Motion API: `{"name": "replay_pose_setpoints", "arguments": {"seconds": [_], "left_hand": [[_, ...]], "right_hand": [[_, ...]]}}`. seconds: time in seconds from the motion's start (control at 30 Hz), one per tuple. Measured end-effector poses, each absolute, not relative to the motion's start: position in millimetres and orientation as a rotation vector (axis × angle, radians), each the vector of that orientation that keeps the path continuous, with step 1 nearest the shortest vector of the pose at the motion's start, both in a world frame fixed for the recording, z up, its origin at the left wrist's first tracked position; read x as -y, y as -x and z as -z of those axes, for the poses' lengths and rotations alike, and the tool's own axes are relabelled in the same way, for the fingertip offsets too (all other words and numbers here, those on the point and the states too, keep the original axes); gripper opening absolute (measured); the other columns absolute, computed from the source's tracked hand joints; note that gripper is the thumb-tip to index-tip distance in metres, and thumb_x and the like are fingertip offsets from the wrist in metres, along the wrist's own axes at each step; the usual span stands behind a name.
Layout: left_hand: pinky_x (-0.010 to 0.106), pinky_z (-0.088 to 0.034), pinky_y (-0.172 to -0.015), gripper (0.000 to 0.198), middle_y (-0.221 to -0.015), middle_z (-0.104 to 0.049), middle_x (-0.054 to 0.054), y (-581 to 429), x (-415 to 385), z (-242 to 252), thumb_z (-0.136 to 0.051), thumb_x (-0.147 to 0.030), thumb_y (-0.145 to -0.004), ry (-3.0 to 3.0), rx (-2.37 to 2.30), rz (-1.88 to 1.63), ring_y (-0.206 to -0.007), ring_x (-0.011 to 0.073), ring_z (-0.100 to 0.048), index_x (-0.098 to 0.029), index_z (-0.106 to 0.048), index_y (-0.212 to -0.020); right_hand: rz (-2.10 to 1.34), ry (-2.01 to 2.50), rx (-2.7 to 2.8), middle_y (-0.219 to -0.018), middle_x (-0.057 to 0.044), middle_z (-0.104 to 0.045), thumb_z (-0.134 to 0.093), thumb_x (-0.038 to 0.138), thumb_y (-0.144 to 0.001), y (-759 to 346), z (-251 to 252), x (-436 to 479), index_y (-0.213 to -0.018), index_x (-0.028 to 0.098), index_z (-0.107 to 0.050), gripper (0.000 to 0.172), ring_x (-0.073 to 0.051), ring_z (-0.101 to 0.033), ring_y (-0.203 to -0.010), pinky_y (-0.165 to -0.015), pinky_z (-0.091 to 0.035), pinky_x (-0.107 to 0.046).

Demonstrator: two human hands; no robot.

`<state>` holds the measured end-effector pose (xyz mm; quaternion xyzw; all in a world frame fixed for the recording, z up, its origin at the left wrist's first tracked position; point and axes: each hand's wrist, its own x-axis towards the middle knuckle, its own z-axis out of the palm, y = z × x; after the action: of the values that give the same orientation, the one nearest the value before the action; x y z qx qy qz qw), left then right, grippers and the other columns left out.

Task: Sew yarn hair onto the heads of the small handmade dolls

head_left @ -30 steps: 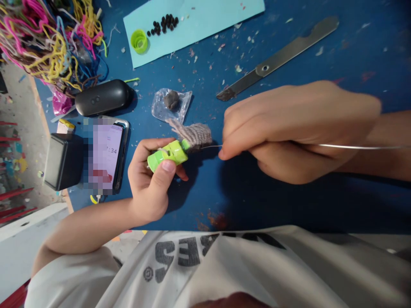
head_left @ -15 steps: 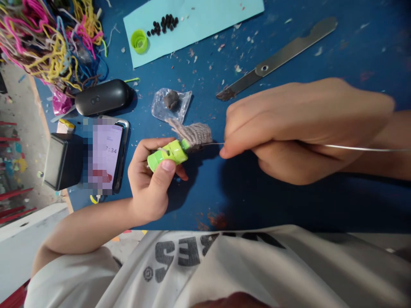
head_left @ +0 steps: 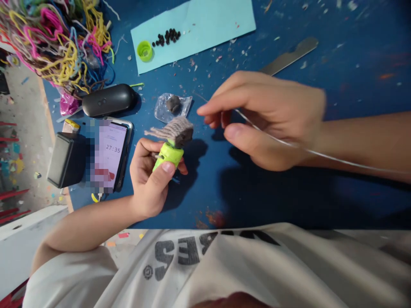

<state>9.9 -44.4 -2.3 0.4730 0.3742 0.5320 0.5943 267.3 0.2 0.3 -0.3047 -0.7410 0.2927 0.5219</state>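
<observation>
My left hand [head_left: 150, 184] is closed around the lime-green plastic body of a small figure [head_left: 169, 156], with thumb and fingers pressed on it. The figure's dark grey block head points up and right, with strands of greyish yarn [head_left: 175, 127] laid over its top. To the right, my right hand [head_left: 257, 119] is held above the table with fingers partly curled. A thin silvery wire [head_left: 282, 140] runs through that hand; its fine end pokes out past the fingertips, apart from the figure. A lump of grey clay [head_left: 173, 103] lies on clear plastic just beyond the figure.
A metal knife [head_left: 290, 55] lies partly behind my right hand. Black beads [head_left: 170, 36] and a green cap [head_left: 144, 51] rest on light-blue paper [head_left: 212, 25]. Tangled yarn [head_left: 58, 47], a black case [head_left: 109, 100], a phone [head_left: 112, 158] and a black box [head_left: 66, 160] stand at left.
My right hand has moved up and left, and the wire end has come away from the figure's head. The figure has tilted more upright in my left hand, its yarn now spread leftward.
</observation>
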Motion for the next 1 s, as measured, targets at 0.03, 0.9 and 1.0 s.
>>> {"name": "replay_pose_setpoints", "arguments": {"seconds": [0.03, 0.9, 1.0], "left_hand": [[0.025, -0.064, -0.059, 0.036, -0.082, -0.080, -0.002, -9.7, 44.2, 3.9, -0.095, -0.049, -0.106, -1.099, -0.867, -1.242, -0.065, 0.0163, -0.077, -0.026, -0.068, -0.111], [0.034, -0.050, -0.084, 0.070, -0.084, -0.072, -0.001, 8.2, -7.7, 16.4, -0.119, -0.075, -0.067, -1.653, -1.051, -1.320, -0.083, 0.0174, -0.061, -0.024, -0.077, -0.087], [0.033, -0.047, -0.077, 0.065, -0.082, -0.066, -0.002, 16.2, -35.1, -2.1, -0.117, -0.070, -0.074, -1.708, -1.092, -1.281, -0.077, 0.0154, -0.056, -0.023, -0.073, -0.087]], "right_hand": [[-0.739, 0.785, 1.784, -0.116, -0.004, -0.086, -0.063, 0.022, -0.115, -264.9, 5.2, -2.9, -0.133, 0.027, -0.081, 0.026, -0.013, -0.079, -0.105, -0.089, -0.069, -0.029], [-0.524, 0.450, 1.871, -0.095, -0.003, -0.075, -0.074, 0.060, -0.125, -235.2, 52.5, -45.9, -0.109, 0.020, -0.079, 0.043, -0.014, -0.061, -0.075, -0.070, -0.049, -0.029], [-0.557, 0.517, 1.798, -0.098, -0.005, -0.077, -0.063, 0.053, -0.129, -233.0, 53.9, -50.5, -0.117, 0.019, -0.082, 0.041, -0.016, -0.065, -0.078, -0.074, -0.052, -0.031]]}}
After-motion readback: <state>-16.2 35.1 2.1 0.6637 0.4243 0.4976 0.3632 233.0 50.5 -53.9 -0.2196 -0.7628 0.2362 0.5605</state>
